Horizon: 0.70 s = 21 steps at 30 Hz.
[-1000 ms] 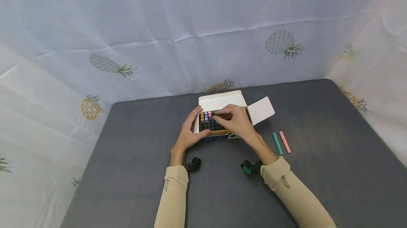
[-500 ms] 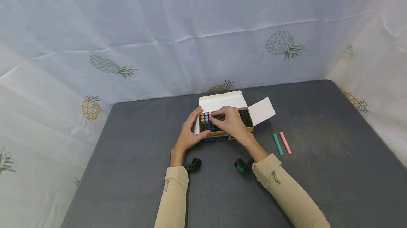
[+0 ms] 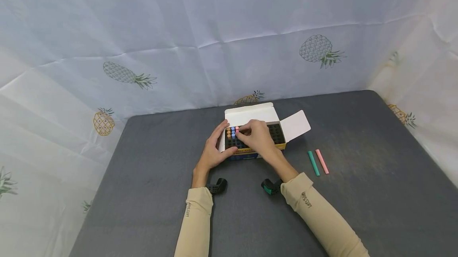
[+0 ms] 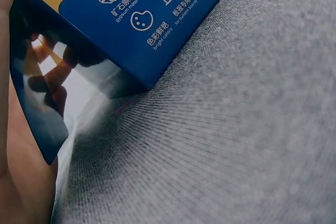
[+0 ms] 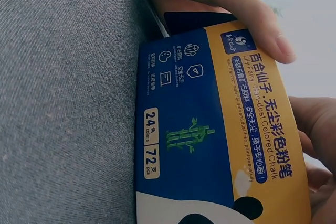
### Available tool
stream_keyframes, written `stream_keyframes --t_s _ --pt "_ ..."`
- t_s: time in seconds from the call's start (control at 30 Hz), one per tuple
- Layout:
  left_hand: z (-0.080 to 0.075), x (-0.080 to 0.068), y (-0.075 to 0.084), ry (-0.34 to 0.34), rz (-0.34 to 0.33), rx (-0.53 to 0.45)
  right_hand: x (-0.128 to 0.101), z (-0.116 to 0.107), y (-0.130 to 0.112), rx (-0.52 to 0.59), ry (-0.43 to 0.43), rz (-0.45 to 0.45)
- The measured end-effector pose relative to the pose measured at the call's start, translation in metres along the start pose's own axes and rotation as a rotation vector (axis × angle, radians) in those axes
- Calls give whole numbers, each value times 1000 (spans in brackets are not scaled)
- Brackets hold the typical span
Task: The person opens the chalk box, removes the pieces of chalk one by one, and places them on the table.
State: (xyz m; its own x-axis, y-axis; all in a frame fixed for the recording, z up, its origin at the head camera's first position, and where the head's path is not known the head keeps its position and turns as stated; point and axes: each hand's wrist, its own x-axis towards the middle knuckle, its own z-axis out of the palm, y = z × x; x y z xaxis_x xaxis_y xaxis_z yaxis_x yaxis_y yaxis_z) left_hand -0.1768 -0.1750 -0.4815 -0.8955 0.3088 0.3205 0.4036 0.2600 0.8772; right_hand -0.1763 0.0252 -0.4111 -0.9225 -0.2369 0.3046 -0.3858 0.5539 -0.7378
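Observation:
An open chalk box (image 3: 277, 133) with white flaps lies in the middle of the grey table (image 3: 358, 209). Its black grid holds orange, blue and pink chalk ends (image 3: 231, 130) at the left. My left hand (image 3: 219, 142) grips the box's left end, thumb on the front face. My right hand (image 3: 246, 131) reaches over the grid and pinches a pink chalk stick (image 3: 237, 128) at the slots. In the right wrist view the blue and yellow box front (image 5: 210, 129) fills the frame, with the left thumb (image 5: 247, 9) on its top. The left wrist view shows the box's blue side (image 4: 136, 19).
A green chalk stick (image 3: 313, 163) and a pink chalk stick (image 3: 322, 161) lie side by side on the table right of the box. White pineapple-print sheets (image 3: 214, 30) wall in the table at the back and sides.
My right hand has moved left across the grid to the chalks at the box's left end, uncovering the empty slots on the right. The left hand has stayed on the box.

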Motion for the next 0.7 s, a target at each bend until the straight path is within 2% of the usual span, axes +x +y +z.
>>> stream_keyframes --t_s 0.23,0.4,0.53,0.7 --pt "-1 0 -1 -8 7 17 1 2 0 -25 37 -73" --pt "-1 0 -1 -9 17 17 4 2 -1 34 97 -115" --pt "-1 1 -1 -7 17 24 6 3 -2 87 115 -94" --pt "-1 1 2 -8 11 20 6 5 -2 107 88 -53"
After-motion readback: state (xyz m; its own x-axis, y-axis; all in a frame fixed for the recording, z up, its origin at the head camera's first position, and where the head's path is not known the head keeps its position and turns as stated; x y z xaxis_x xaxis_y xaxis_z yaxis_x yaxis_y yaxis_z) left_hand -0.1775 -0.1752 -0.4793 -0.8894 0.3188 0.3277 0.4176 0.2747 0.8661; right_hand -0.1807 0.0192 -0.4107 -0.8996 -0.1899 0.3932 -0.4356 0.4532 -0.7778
